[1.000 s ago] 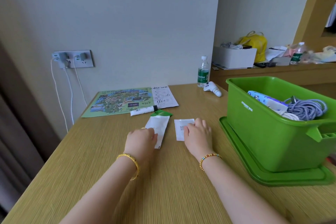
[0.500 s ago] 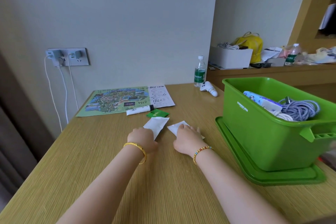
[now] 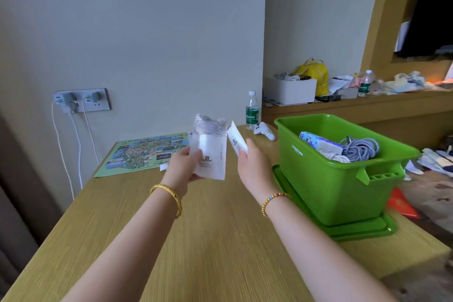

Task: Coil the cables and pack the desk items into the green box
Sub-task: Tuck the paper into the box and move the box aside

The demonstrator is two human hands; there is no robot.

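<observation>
My left hand (image 3: 184,163) holds a tall white packet (image 3: 211,152) with a striped top, lifted above the wooden desk (image 3: 201,240). My right hand (image 3: 253,167) pinches a smaller white packet (image 3: 236,138) just right of it, tilted on edge. The green box (image 3: 326,179) stands to the right on its green lid (image 3: 355,231). Inside lie a coiled blue-white cable (image 3: 360,149), a white cable (image 3: 339,158) and a blue patterned item (image 3: 316,141).
A green map sheet (image 3: 144,154) lies at the desk's back left. A water bottle (image 3: 252,111) and a white controller (image 3: 264,131) stand near the back edge. Two white cables (image 3: 71,144) hang from the wall socket (image 3: 82,100). A cluttered shelf (image 3: 355,102) runs behind the box.
Both hands have picked the two white packets up off the desk and raised them. The camera has tilted up and turned slightly right.
</observation>
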